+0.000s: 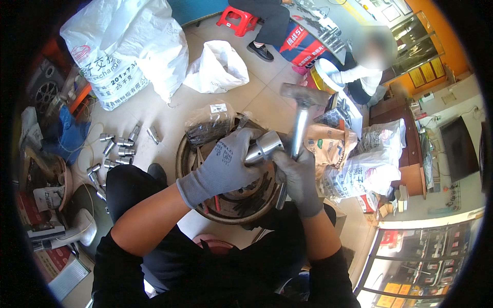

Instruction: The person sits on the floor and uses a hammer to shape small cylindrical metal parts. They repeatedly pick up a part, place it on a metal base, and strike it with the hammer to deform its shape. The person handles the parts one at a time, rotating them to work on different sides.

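Note:
My left hand [226, 164], in a grey work glove, is closed around a shiny metal cylinder [266, 147] with a ring groove about its middle. Close beside it, my gloved right hand [299, 177] grips a hammer [300, 128] by its metal handle, head upward. Both hands are over a round, worn metal basin [181, 172] between my knees. Dark slender pieces [250, 205] and a red-handled tool [217, 203] lie in the basin. A dark bundle in clear plastic [208, 126] rests at its far left edge.
Several metal cylinders [125, 142] lie on the floor at left. Large white sacks [128, 51] stand beyond them, with a smaller opened sack [218, 69]. More sacks [367, 169] and a brown bag [328, 143] are at right. Another person [364, 77] sits beyond, near a red stool [237, 21].

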{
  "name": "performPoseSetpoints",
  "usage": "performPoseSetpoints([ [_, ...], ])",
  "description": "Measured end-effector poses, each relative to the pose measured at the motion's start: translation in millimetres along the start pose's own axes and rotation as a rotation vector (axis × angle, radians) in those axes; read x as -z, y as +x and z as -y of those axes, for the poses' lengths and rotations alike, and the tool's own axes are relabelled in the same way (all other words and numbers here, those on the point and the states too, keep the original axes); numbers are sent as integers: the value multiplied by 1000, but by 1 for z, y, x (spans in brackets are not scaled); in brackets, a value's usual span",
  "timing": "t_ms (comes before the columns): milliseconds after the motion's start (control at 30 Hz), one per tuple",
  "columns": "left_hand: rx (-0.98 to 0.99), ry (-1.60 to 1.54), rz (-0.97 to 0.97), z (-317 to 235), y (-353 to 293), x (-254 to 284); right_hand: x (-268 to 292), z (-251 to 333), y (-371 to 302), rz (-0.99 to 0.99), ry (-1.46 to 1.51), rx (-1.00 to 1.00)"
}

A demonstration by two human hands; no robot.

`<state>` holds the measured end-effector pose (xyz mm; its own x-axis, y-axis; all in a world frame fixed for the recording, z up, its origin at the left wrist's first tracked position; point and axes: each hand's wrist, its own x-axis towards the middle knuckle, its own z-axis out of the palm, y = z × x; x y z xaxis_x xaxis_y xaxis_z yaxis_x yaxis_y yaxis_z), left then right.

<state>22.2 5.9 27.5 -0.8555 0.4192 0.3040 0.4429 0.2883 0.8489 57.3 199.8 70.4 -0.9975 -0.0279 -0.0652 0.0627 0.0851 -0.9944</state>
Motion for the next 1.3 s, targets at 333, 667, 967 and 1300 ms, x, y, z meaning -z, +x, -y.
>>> performPoseSetpoints([
  [333, -50, 191, 109, 12, 2, -3, 4, -10, 18, -124, 82, 28],
  [667, -182, 355, -92, 20, 25, 3, 60, -2, 27, -136, 58, 34],
  [967, -44, 366, -147, 23, 25, 26, 224, -148, 79, -526, -362, -409],
  [1300, 7, 433, -95, 27, 30, 17, 225, -281, 48, -405, -84, -792],
])
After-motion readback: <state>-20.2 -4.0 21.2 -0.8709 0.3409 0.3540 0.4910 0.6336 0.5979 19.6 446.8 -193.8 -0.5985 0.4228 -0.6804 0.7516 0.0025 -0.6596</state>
